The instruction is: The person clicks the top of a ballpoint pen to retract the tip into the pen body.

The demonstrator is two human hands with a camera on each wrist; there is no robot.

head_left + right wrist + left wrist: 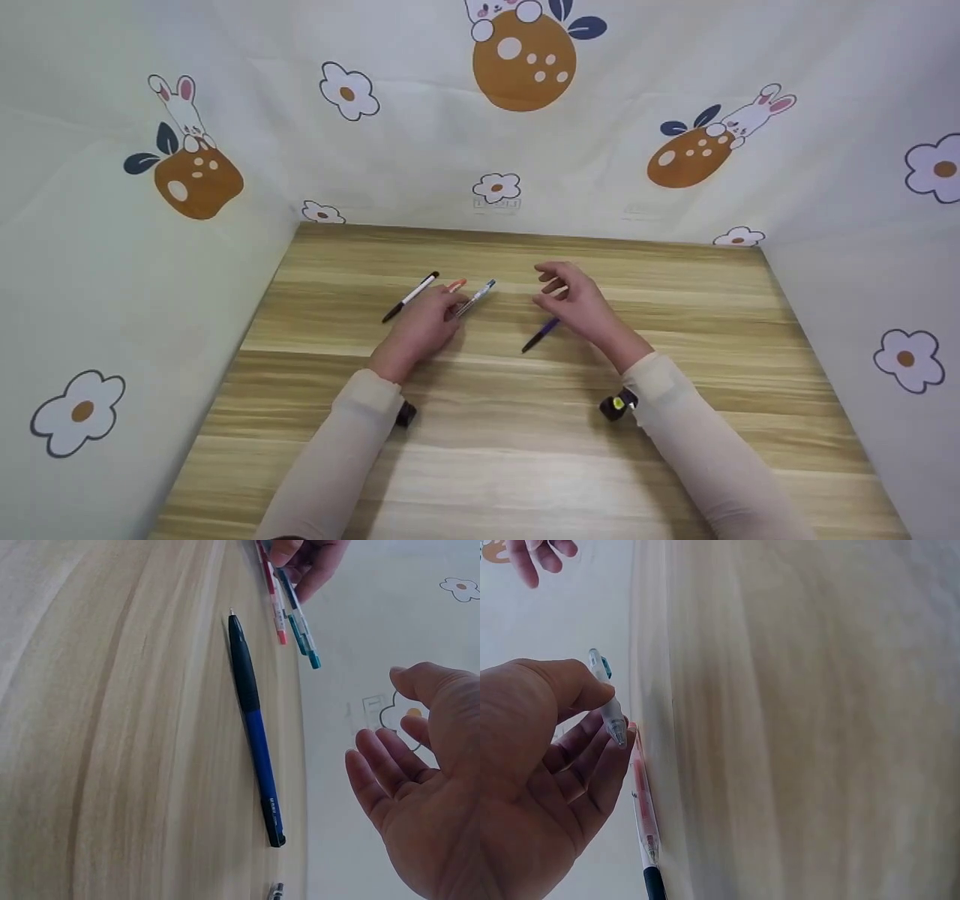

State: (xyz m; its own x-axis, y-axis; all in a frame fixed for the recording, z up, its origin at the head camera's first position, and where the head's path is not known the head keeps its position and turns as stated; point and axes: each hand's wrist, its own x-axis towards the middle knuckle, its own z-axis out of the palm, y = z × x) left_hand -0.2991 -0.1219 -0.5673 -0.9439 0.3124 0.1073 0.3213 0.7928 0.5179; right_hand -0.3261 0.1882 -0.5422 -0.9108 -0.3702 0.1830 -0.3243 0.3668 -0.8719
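My left hand [426,324] pinches a clear pen with a teal clip [478,295] between thumb and fingers; the left wrist view shows this pen [609,701] just above the table. Beside that hand lies an orange-red pen [643,799], partly hidden by the fingers in the head view. Farther left is a white pen with black ends [411,297]. Over the table, my right hand [577,300] has loosely bent fingers with nothing between them. Near it lies a blue pen with a black grip [255,735], its far end covered by the hand in the head view.
A silver pen tip [277,891] shows at the bottom of the right wrist view. The wooden table [495,442] is enclosed by pale cloth walls [420,150] printed with flowers and rabbits. A dark wrist camera [616,405] hangs by the right sleeve.
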